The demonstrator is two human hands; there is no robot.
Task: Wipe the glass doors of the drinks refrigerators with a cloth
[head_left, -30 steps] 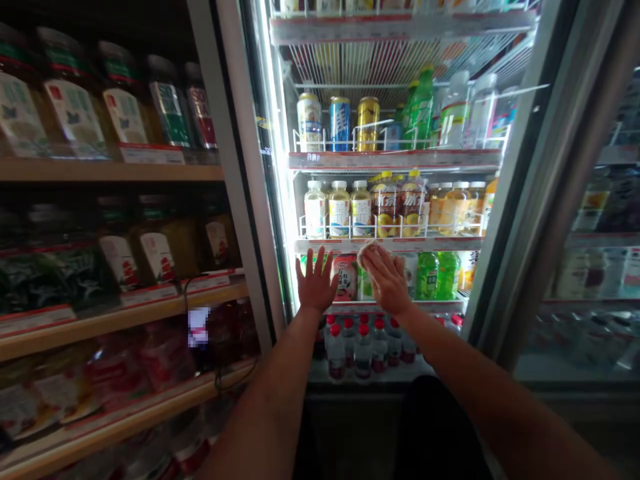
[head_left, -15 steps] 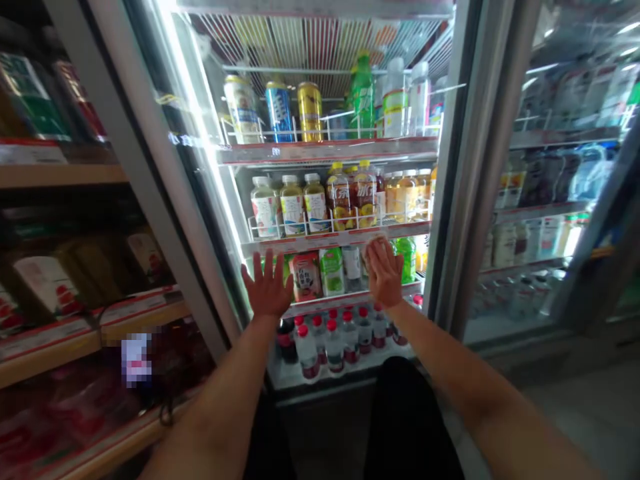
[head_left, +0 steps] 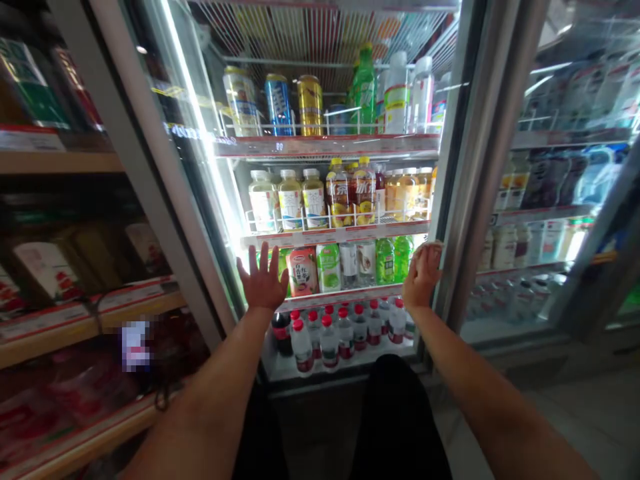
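Observation:
My left hand (head_left: 263, 280) is held up with its fingers spread, palm toward the glass door (head_left: 310, 267) of a lit drinks fridge; it seems to rest flat on the glass. At the right side of the same door, my right hand (head_left: 421, 283) presses a crumpled pale cloth (head_left: 433, 247) under bent fingers, close to the metal door frame (head_left: 463, 220). Most of the cloth is hidden by the hand. Behind the glass, between my hands, stand a red drink carton (head_left: 303, 271), a green carton (head_left: 329, 268) and green bottles (head_left: 385, 260).
Cans (head_left: 310, 105) and bottles fill the upper shelves, with red-capped water bottles (head_left: 330, 341) at the bottom. Shelving with boxed goods (head_left: 47, 270) stands close on the left. Another glass-fronted fridge (head_left: 545, 193) adjoins on the right. My knees (head_left: 397, 413) are below.
My right hand has slid right with the cloth, from in front of the cartons to the door's right edge. My left hand stays spread in nearly the same place.

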